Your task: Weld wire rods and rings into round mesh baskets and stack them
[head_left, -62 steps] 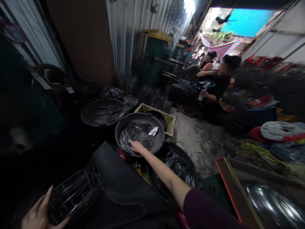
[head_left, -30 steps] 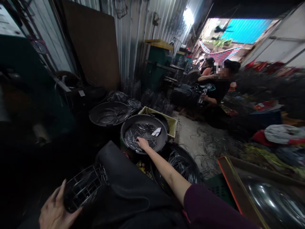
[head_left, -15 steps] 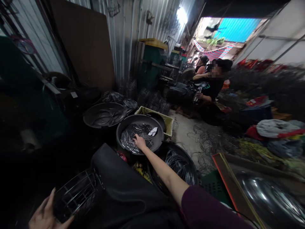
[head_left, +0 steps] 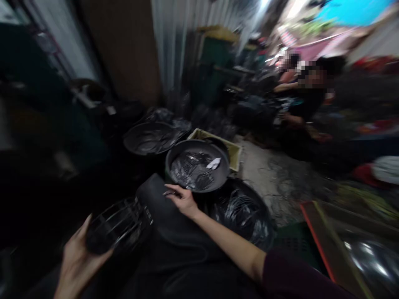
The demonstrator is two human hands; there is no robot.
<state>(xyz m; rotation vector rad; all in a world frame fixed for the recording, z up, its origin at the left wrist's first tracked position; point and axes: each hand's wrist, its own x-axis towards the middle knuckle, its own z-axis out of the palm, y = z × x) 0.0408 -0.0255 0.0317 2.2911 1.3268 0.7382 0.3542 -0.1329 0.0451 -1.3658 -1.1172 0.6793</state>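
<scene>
At the lower left, my left hand (head_left: 76, 253) is closed around the end of a round wire cage (head_left: 120, 226), thumb and fingers on either side of it. The cage lies sideways against the dark cloth (head_left: 174, 245) over my lap. My right hand (head_left: 184, 203) hangs above that cloth with its fingers pinched; a small dark thing shows between them, too blurred to name. Just beyond it stands a grey basin (head_left: 222, 175) containing many short metal wire pieces (head_left: 188, 168) and a white scrap (head_left: 213, 163).
A dark tub of coiled wire (head_left: 241, 211) sits below the right forearm. Another basin (head_left: 137, 143) stands behind left, and a yellow crate (head_left: 235, 155) behind the grey basin. At lower right is a wooden-edged tray (head_left: 318, 236) with shiny metal. Two people (head_left: 307, 104) sit farther back.
My right hand has come out of the basin of wire pieces and moved toward me, over the cloth. My left hand still holds the cage. The view has shifted and blurred.
</scene>
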